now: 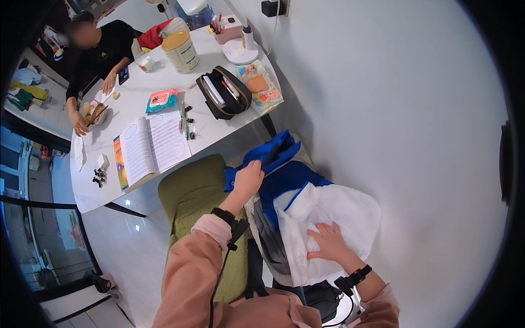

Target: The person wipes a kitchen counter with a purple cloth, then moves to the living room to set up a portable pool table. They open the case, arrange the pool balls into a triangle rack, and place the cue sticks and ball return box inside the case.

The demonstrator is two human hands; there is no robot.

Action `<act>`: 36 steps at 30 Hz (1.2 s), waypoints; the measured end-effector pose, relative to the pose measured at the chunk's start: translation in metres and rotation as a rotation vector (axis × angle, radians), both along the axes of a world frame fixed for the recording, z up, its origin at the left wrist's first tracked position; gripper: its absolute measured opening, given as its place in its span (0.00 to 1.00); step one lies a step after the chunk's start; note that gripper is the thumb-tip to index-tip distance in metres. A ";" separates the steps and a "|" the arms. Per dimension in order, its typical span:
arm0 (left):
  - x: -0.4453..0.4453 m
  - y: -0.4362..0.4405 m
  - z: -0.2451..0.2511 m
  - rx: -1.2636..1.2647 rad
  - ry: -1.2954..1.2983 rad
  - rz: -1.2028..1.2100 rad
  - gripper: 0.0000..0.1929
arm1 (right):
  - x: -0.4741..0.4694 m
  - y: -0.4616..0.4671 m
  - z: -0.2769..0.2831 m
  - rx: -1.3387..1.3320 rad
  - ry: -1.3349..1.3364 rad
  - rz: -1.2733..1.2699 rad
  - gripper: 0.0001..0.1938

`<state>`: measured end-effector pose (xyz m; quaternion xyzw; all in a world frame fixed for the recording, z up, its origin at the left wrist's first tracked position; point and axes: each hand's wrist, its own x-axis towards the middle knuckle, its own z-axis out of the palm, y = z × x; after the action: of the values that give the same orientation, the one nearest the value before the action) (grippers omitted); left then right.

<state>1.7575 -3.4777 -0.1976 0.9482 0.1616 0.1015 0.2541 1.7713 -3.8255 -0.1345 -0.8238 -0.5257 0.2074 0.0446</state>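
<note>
My left hand (249, 179) is closed on an edge of blue cloth (270, 153), beside a dark strip on the cloth. My right hand (328, 244) lies with fingers spread on a white garment (348, 205) that has a blue-edged collar. Blue fabric (295, 176) and grey cloth (270, 242) show under and beside the white garment. The pile rests partly over a fleecy cream layer (256, 217); what supports it is mostly hidden. Each wrist wears a black band with a cable.
A green padded seat (197, 197) stands left of the pile, a plain wall (410, 123) right. On the white table (197, 88) are an open notebook (147, 149), black pencil case (223, 92), wipes pack (162, 101), large can (180, 52) and lamp base (240, 51). A person (98, 53) sits opposite.
</note>
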 end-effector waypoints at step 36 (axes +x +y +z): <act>-0.077 -0.149 0.006 -0.359 0.488 -0.066 0.18 | 0.007 -0.001 -0.012 -0.101 0.152 0.027 0.42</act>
<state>1.6801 -3.6269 -0.1911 0.8892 0.2026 -0.1678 0.3743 1.7784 -3.8265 -0.1462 -0.7997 -0.5207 0.2961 0.0402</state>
